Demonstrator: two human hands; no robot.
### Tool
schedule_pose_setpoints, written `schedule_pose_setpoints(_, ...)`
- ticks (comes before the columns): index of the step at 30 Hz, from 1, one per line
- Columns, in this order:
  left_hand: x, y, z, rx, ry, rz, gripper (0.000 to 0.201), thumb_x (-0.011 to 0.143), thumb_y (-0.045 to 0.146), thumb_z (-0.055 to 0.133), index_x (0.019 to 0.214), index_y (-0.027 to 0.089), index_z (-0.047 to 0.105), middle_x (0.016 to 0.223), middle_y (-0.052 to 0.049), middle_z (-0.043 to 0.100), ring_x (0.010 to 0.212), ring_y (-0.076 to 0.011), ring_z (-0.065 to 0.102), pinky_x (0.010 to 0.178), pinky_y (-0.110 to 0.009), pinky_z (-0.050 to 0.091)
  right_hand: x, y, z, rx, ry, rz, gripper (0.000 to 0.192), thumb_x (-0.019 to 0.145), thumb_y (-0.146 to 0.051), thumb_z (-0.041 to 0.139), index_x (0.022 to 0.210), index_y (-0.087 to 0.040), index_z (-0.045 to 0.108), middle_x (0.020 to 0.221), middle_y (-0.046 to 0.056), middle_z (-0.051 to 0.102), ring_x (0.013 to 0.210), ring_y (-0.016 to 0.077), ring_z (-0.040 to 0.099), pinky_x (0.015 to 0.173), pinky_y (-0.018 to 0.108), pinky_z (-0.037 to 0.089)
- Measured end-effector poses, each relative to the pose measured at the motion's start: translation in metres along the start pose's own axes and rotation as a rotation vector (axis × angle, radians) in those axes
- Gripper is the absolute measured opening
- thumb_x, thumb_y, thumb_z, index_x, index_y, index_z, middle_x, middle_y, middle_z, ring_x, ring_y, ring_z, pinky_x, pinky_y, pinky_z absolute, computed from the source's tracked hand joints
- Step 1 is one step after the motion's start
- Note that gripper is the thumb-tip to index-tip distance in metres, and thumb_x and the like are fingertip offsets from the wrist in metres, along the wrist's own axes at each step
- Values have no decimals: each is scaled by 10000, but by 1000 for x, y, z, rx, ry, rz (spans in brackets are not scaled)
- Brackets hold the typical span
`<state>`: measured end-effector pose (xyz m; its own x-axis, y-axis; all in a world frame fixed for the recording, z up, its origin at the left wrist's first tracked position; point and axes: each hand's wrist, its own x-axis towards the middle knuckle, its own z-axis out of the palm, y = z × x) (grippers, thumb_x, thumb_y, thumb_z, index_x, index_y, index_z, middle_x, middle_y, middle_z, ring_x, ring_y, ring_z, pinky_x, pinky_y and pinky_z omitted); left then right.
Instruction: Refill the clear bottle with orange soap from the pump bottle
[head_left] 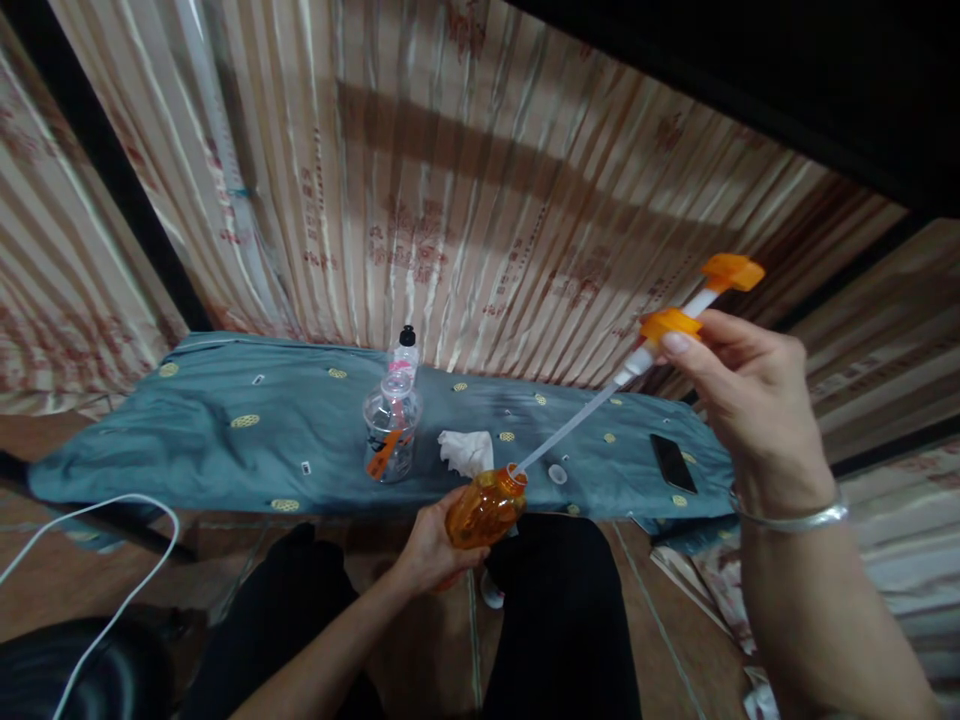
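An amber see-through bottle (484,512) is held tilted in my left hand (435,545), its open neck pointing up and to the right. Between thumb and fingers, my right hand (750,385) pinches the orange collar of a pump dispenser (670,326). The pump's orange head is at the upper right, and its long white tube slopes down to the bottle's mouth. The tube's lower tip meets the neck; how far it goes inside is hard to see. A crumpled white tissue (466,452) lies on the cloth just behind the bottle.
On the green cloth-covered bench (300,430) stand a clear plastic cup (382,440) holding something orange and a clear bottle with a black cap (406,345). A small white disc (557,474) and a phone (673,464) lie to the right. A white cable (142,590) loops at left.
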<state>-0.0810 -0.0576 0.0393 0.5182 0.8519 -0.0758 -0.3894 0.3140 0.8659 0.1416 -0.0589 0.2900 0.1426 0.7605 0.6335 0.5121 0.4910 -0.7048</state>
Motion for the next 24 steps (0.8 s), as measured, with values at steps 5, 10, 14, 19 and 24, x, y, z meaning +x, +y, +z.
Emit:
schedule_pose_setpoints(5,-1,1,0,-19,-9,-18,730,462,-44,762,1137,159,573,1089,-90,730,1011,-291,689,970,-470,499,1,3,-1,93,5,43,191,709,-384,781,872,-284,765,779,-54,731,695,76,627,654,165,500)
schedule_pose_setpoints(10,-1,1,-1,13,-27,15,702,494,-30,759,1140,173,577,1094,-74,731,1020,-275,688,975,-457,499,0,3,-2,107,18,51,199,698,-379,791,869,-279,766,794,-51,740,719,74,642,681,155,502)
schedule_pose_setpoints(14,0,1,0,-5,-24,21,706,483,-29,767,1136,166,583,1097,-88,729,1026,-294,686,963,-451,507,1,3,-1,73,0,36,159,708,-368,784,833,-271,765,758,-54,730,681,69,621,633,150,485)
schedule_pose_setpoints(19,-1,3,0,11,-25,8,712,474,-24,774,1138,154,587,1099,-101,727,1015,-301,688,982,-481,486,1,3,0,81,16,49,184,707,-375,780,854,-265,760,787,-44,725,710,93,626,671,191,491)
schedule_pose_setpoints(24,-2,3,0,17,-7,11,727,478,-28,775,1155,145,572,1099,-103,725,1032,-295,681,995,-486,477,2,5,-3,-33,26,35,185,704,-408,767,760,-233,745,708,-36,680,647,110,581,600,221,471)
